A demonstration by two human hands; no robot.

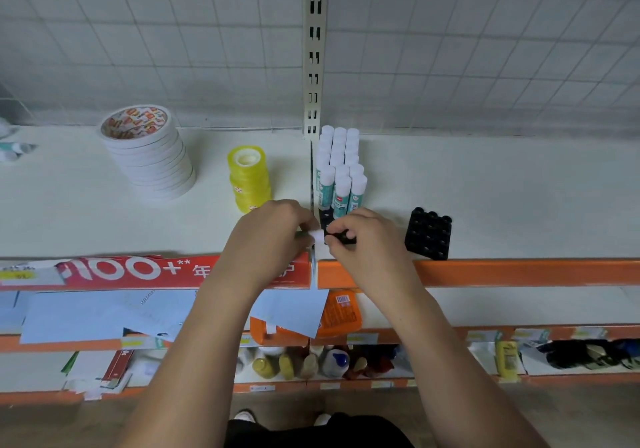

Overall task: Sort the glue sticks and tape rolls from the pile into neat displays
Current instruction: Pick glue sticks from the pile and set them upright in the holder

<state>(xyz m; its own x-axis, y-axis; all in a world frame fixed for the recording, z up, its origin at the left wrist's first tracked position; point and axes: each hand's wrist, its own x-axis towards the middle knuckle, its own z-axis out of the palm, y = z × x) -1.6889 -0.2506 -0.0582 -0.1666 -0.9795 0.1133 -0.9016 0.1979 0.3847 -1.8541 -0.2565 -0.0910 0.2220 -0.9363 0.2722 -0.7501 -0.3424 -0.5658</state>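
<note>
Here at the front lip of the shelf (519, 205) we have both hands close together, almost knuckle to knuckle. Our left hand (270, 236) is curled round a glue stick (317, 238) whose white cap pokes out to the right, so its long axis looks to lie sideways, pointing at the right hand. Our right hand (367, 239) pinches the near end of the black tray (343, 238), seemingly steadying it. Just beyond the fingers the tray's front sockets look open, so we judge the stick must tip upright and go a touch forward. Behind stands the block of glue sticks (341, 170), caps up. A spare tray (429, 234) sits right; yellow tape rolls (248, 177) and white tape rolls (149, 153) are stacked farther left.
</note>
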